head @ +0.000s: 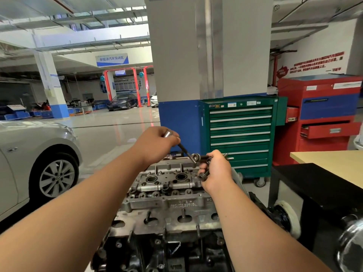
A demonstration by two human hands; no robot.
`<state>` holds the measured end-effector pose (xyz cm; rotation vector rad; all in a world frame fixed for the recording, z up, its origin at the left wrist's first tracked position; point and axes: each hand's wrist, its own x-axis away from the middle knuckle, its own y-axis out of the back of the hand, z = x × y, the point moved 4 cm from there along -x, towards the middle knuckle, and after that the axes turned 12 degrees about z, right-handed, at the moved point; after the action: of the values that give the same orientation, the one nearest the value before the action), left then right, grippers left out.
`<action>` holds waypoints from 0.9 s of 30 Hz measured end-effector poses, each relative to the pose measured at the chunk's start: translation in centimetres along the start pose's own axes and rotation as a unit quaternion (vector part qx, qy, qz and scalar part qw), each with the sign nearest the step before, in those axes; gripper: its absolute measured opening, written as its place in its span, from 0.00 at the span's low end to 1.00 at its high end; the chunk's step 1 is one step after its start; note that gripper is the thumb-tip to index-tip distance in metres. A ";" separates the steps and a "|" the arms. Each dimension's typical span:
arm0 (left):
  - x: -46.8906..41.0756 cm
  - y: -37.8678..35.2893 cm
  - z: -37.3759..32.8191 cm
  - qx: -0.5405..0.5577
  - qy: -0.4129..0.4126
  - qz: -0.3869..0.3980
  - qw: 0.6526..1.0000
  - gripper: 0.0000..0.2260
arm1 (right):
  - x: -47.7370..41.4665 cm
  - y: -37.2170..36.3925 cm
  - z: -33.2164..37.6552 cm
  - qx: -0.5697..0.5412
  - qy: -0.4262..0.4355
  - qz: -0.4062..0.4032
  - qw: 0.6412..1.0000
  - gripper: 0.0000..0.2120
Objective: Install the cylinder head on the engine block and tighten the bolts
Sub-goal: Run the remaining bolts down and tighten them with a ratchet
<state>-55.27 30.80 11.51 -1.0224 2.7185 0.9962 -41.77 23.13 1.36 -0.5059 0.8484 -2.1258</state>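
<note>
Bolts (203, 176) in hands (155, 144) (216, 169) above cylinder head (167, 185)

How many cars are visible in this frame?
3: a silver car near left; a dark car far back by the red lift posts; a white car right of it, cut off by the pillar. More may be hidden.

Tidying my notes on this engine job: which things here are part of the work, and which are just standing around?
In the job: cylinder head, engine block, bolts in the right hand, socket tool in the left hand.
Standing by: green tool cabinet, red tool cabinet, silver car, table.
</note>
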 end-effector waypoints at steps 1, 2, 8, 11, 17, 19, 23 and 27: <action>0.1 0.1 -0.2 -0.019 -0.001 0.016 1.000 0.05 | 0.1 0.1 0.2 -0.023 0.010 -0.014 1.000 0.06; 0.3 -0.1 -0.2 -0.038 0.002 0.036 0.999 0.06 | 0.2 0.2 0.3 -0.048 0.021 -0.023 0.998 0.08; 1.2 -3.2 0.3 -0.157 -0.003 0.120 0.980 0.07 | 0.6 0.2 0.6 -0.069 0.046 -0.028 0.996 0.08; 0.8 -3.8 0.3 -0.152 0.000 0.121 0.981 0.07 | 0.6 0.3 0.6 -0.057 0.046 -0.038 0.997 0.08; 0.7 -4.9 -0.4 -0.199 -0.002 0.147 0.969 0.11 | 0.5 0.3 0.6 -0.042 0.042 -0.037 0.998 0.06; 0.8 -5.3 -0.3 -0.223 -0.002 0.146 0.964 0.12 | 0.6 0.4 0.6 -0.041 0.042 -0.034 0.998 0.06; 0.5 -5.1 -0.6 -0.201 -0.005 0.114 0.973 0.10 | 0.7 0.4 0.7 -0.032 0.047 -0.036 0.998 0.07; 0.9 -6.1 0.1 -0.218 0.007 0.149 0.965 0.11 | 0.4 0.3 0.6 -0.024 0.036 -0.032 0.999 0.06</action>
<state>-52.25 26.85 7.83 -0.6656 2.7818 1.6986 -41.53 22.39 1.57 -0.4889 0.9370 -2.1977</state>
